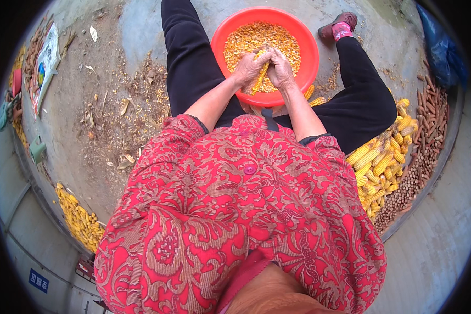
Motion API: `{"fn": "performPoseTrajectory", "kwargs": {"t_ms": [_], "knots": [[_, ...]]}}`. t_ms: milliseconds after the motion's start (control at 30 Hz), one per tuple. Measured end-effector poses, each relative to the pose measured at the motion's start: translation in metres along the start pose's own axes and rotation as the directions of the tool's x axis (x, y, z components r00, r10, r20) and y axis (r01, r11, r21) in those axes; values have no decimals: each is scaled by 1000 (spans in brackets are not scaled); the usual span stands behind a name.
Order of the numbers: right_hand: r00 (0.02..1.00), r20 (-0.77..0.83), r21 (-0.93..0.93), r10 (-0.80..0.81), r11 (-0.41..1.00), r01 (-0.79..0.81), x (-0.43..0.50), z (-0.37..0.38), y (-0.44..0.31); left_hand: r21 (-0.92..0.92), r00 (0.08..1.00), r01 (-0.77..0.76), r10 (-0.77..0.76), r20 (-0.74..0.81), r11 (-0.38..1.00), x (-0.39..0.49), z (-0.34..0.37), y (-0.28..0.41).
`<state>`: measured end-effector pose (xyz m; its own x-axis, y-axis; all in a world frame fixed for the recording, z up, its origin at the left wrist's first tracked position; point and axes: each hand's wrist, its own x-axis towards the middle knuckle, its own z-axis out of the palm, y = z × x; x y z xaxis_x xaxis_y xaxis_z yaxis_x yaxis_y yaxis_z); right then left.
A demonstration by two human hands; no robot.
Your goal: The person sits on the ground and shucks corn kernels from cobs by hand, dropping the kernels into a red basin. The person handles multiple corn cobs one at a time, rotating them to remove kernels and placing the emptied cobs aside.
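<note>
A red plastic basin (309, 74) stands on the floor between my legs, with loose yellow corn kernels (259, 33) in it. Above the kernels both hands meet on an ear of corn (263, 71), part of it stripped to the pale cob near its lower end. My left hand (250, 67) is closed around the ear from the left side. From the right, my right hand (279, 68) presses against its upper part, the fingertips of both hands touching. The hands partly hide the ear's upper end.
Husked corn ears (376, 161) are heaped beside my right knee, next to bare cobs (428, 129) along the curved wall. A blue plastic bag (443, 51) lies at the far right. Husk scraps (125, 106), a printed sack (47, 66) and more ears (78, 219) are at left.
</note>
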<state>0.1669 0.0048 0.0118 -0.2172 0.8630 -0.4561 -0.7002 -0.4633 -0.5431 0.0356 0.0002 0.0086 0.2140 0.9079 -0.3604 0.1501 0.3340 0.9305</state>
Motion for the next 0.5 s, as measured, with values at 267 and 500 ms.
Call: {"fn": "performPoseTrajectory", "kwargs": {"t_ms": [267,500], "knots": [[999,-42,62,-7,998,10,7,-13,9,-248,998,29,-16,54,968,-18,6,15],[996,-81,-12,-32,999,31,4,-4,7,-82,998,25,-20,59,996,-14,-1,23]]}}
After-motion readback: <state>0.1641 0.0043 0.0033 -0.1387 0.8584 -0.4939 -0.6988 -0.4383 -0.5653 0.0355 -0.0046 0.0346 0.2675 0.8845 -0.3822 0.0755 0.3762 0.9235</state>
